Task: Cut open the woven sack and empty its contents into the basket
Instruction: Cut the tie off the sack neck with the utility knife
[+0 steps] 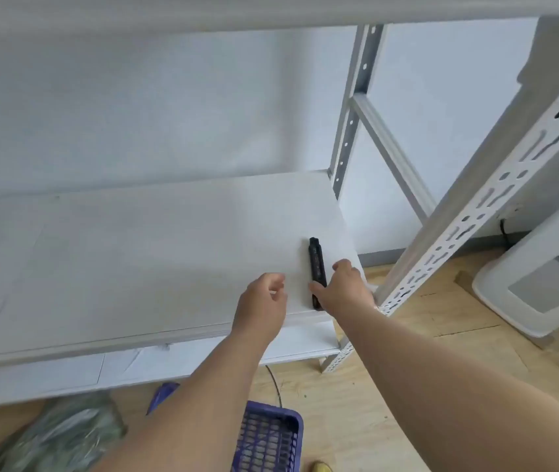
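Our right hand (343,287) closes thumb and fingers around the black cutter (317,272) on the shelf (135,253), our left hand (262,301) hovers loosely curled and empty, and with the sack (56,434) and basket (271,434) down on the floor, a hasty grab near the shelf's edge could knock the cutter off.

Black cutter (317,267) on white shelf (141,253)

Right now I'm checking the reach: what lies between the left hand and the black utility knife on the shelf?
Head view: only bare white shelf board lies between the left hand and the black utility knife. The right hand touches the knife.
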### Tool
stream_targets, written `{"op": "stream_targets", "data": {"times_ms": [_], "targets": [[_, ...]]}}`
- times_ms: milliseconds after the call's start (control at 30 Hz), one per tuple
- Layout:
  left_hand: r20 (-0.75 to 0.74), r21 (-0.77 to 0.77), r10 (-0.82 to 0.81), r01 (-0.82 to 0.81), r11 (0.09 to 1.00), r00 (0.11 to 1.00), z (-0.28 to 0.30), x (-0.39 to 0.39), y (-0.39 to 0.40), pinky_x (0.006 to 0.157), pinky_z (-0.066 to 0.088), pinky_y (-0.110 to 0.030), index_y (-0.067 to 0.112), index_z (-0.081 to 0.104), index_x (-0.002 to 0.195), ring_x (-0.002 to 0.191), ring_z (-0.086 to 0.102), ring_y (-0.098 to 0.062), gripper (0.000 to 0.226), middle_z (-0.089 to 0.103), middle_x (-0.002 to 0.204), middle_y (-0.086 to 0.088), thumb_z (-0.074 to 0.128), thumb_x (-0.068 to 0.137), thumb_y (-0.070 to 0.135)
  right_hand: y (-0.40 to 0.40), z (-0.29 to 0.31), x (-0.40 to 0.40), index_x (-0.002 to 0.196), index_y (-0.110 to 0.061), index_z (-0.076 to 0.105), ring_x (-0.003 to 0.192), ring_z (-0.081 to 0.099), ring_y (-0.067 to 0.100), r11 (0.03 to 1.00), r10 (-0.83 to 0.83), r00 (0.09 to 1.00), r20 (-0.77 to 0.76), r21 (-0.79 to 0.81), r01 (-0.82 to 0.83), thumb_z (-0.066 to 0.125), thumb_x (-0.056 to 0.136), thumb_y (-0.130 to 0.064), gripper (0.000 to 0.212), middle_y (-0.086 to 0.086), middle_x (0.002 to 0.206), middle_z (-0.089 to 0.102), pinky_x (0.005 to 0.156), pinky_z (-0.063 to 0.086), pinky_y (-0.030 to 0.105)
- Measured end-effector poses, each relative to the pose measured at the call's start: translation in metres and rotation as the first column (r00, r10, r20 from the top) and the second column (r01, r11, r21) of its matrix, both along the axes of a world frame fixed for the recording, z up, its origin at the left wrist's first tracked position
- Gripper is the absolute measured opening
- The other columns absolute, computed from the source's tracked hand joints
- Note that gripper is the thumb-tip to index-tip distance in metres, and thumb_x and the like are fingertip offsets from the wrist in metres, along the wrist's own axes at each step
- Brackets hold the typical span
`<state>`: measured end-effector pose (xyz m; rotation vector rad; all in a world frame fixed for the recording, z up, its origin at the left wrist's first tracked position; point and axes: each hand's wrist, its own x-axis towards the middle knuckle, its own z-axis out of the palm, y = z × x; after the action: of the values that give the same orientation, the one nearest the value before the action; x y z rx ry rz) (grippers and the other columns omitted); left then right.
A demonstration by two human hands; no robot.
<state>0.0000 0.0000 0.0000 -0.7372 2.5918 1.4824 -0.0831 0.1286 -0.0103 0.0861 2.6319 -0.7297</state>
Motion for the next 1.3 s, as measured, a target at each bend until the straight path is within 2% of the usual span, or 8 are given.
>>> {"op": "stream_targets", "data": {"times_ms": [233, 367, 467, 567, 633, 800, 1000, 1300], "targets": [[0.077, 0.068, 0.074, -0.079, 0.995, 0.994, -0.018, -0.005, -0.008, 0.089, 0.046, -0.024, 0.023, 0.061, 0.125, 0.108, 0.061, -0.012, 0.029, 0.064, 0.121, 0.007, 0.047, 0.1, 0.021, -0.02, -0.018, -0.018, 0.114, -0.011, 0.041, 0.105, 0.058, 0.03, 0.991, -0.033, 0.997, 0.067, 0.129, 0.024, 0.06, 0.086, -0.027, 0.038, 0.007, 0.115, 0.053, 0.071, 0.043, 0.034], [0.065, 0.149, 0.162, -0.17, 0.974, 0.985, -0.01, -0.007, -0.019, 0.095, 0.049, -0.031, 0.02, 0.06, 0.127, 0.106, 0.064, -0.016, 0.03, 0.066, 0.119, 0.002, 0.048, 0.1, 0.021, -0.035, -0.007, -0.019, 0.106, -0.01, 0.05, 0.084, 0.063, 0.027, 0.988, -0.058, 0.995, 0.078, -0.141, 0.068, 0.056, 0.085, -0.026, 0.027, 0.009, 0.101, 0.064, 0.062, 0.046, 0.031], [0.054, 0.275, 0.279, -0.282, 0.919, 0.959, 0.011, -0.007, -0.029, 0.096, 0.052, -0.039, 0.018, 0.059, 0.125, 0.104, 0.065, -0.016, 0.029, 0.066, 0.113, 0.001, 0.048, 0.1, 0.026, -0.047, 0.013, -0.002, 0.112, -0.009, 0.052, 0.073, 0.064, 0.02, 0.883, -0.027, 0.994, 0.102, -0.463, 0.071, 0.057, 0.089, -0.021, 0.026, 0.006, 0.094, 0.064, 0.064, 0.056, 0.034], [0.065, 0.419, 0.324, -0.321, 0.849, 0.944, 0.037, 0.004, -0.042, 0.095, 0.053, -0.038, 0.026, 0.061, 0.096, 0.101, 0.065, -0.013, 0.017, 0.066, 0.111, 0.0, 0.046, 0.099, 0.032, -0.048, 0.037, 0.026, 0.114, -0.012, 0.046, 0.063, 0.064, 0.015, 0.743, 0.108, 0.982, 0.157, -0.669, 0.026, 0.061, 0.089, -0.015, 0.029, 0.009, 0.097, 0.066, 0.059, 0.055, 0.027], [0.058, 0.476, 0.309, -0.299, 0.827, 0.949, 0.047, 0.018, -0.052, 0.095, 0.052, -0.037, 0.029, 0.06, 0.091, 0.102, 0.064, -0.011, 0.019, 0.067, 0.111, 0.002, 0.044, 0.101, 0.033, -0.049, 0.048, 0.044, 0.113, -0.014, 0.046, 0.06, 0.062, 0.014, 0.704, 0.195, 0.966, 0.168, -0.71, -0.018, 0.065, 0.089, -0.014, 0.03, 0.011, 0.092, 0.07, 0.058, 0.052, 0.026], [-0.009, 0.596, 0.326, -0.257, 0.76, 0.945, 0.054, 0.065, -0.081, 0.093, 0.052, -0.033, 0.015, 0.066, 0.116, 0.105, 0.067, -0.013, 0.028, 0.071, 0.113, -0.003, 0.047, 0.102, 0.03, -0.071, 0.065, 0.1, 0.118, -0.009, 0.05, 0.065, 0.062, 0.016, 0.688, 0.306, 0.932, 0.196, -0.722, -0.074, 0.065, 0.092, -0.015, 0.031, 0.01, 0.089, 0.068, 0.062, 0.053, 0.024], [-0.028, 0.656, 0.317, -0.222, 0.721, 0.948, 0.056, 0.139, -0.124, 0.088, 0.053, -0.028, 0.014, 0.072, 0.102, 0.091, 0.068, -0.016, 0.027, 0.075, 0.105, -0.001, 0.047, 0.103, 0.025, -0.104, 0.074, 0.181, 0.123, -0.002, 0.058, 0.079, 0.066, 0.018, 0.482, 0.413, 0.834, 0.365, -0.865, 0.14, 0.042, 0.104, -0.013, 0.027, 0.012, 0.098, 0.067, 0.073, 0.055, 0.025], [0.017, 0.665, 0.316, -0.247, 0.705, 0.949, 0.056, 0.227, -0.156, 0.088, 0.056, -0.03, 0.01, 0.069, 0.111, 0.097, 0.071, -0.02, 0.021, 0.074, 0.107, -0.009, 0.053, 0.101, 0.02, -0.155, 0.079, 0.278, 0.104, -0.002, 0.065, 0.049, 0.047, 0.011, 0.682, 0.139, 0.909, 0.393, -0.704, 0.2, 0.049, 0.099, -0.043, 0.044, 0.001, 0.064, 0.056, 0.048, 0.041, 0.021]]}}
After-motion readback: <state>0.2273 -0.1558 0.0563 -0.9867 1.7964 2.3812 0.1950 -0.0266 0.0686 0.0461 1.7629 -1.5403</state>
